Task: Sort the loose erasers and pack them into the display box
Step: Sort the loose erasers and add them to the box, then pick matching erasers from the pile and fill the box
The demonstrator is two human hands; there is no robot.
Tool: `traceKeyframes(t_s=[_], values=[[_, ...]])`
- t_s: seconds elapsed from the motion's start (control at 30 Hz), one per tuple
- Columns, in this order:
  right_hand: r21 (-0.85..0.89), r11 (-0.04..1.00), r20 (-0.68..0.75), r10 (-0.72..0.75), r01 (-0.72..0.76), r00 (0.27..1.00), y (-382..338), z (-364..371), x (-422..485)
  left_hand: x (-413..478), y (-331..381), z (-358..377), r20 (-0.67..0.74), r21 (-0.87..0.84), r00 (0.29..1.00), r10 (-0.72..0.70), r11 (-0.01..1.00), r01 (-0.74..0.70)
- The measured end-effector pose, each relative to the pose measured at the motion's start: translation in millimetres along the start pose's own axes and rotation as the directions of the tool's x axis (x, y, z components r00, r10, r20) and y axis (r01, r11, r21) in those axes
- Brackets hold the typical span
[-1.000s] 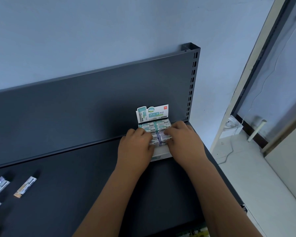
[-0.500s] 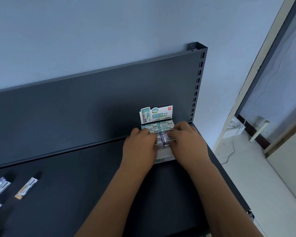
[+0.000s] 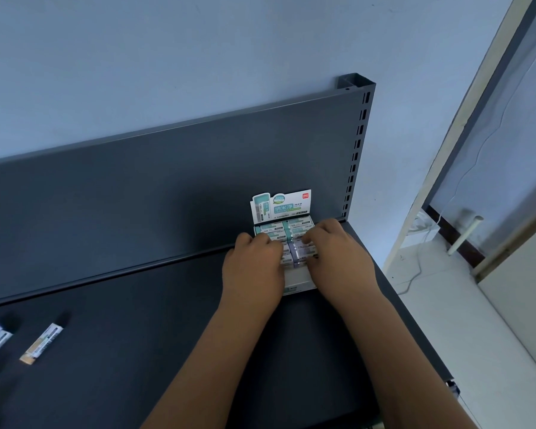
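A small white box (image 3: 300,281) sits on a dark shelf (image 3: 136,335), right up against the dark back panel (image 3: 167,187). A printed card (image 3: 280,205) stands up at the back of the box. Green erasers (image 3: 287,229) lie flat in the far part of the box, side by side.

The right hand (image 3: 338,258) pinches a purple eraser (image 3: 300,252) in the near part of the box, fingers at its far edge and thumb at its near edge. The left hand (image 3: 254,264) is on the left row with its fingers bent down. They hide what is under them, so I cannot tell if it holds an eraser or just presses.

Three loose erasers (image 3: 41,343) lie far off at the left of the shelf.
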State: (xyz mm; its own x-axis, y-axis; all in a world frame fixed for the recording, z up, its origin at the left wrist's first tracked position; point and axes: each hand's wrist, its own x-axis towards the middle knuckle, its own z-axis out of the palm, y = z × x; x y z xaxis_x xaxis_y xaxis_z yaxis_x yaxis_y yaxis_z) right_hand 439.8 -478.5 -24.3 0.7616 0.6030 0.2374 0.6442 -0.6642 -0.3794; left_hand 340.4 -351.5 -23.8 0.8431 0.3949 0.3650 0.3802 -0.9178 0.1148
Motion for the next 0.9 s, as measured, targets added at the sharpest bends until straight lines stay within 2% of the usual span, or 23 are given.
traceKeyframes(t_s=[0.27,0.43,0.7,0.8,0.9], values=[[0.007,1.000,0.003,0.010,-0.010,1.000,3.4,1.9,1.9,-1.1,5.1,1.5,-0.006,0.042,1.000,0.007,0.999,-0.007],[-0.053,0.999,-0.010,-0.011,0.010,1.000,2.8,2.5,1.0,-1.0,3.9,2.6,0.025,0.067,1.000,-0.009,0.998,0.008],[-0.059,0.998,-0.018,0.004,-0.005,1.000,3.5,4.8,0.2,-2.1,2.6,3.6,0.073,0.023,0.996,-0.057,0.998,0.056],[0.009,0.998,-0.018,0.055,-0.055,0.998,1.0,6.1,0.3,-1.7,0.8,-3.5,0.208,-0.036,0.976,-0.055,0.997,0.064],[0.053,0.994,0.012,0.095,-0.095,0.995,0.2,2.9,0.1,-0.8,-1.6,-19.4,0.343,-0.138,0.939,0.008,0.989,0.043]])
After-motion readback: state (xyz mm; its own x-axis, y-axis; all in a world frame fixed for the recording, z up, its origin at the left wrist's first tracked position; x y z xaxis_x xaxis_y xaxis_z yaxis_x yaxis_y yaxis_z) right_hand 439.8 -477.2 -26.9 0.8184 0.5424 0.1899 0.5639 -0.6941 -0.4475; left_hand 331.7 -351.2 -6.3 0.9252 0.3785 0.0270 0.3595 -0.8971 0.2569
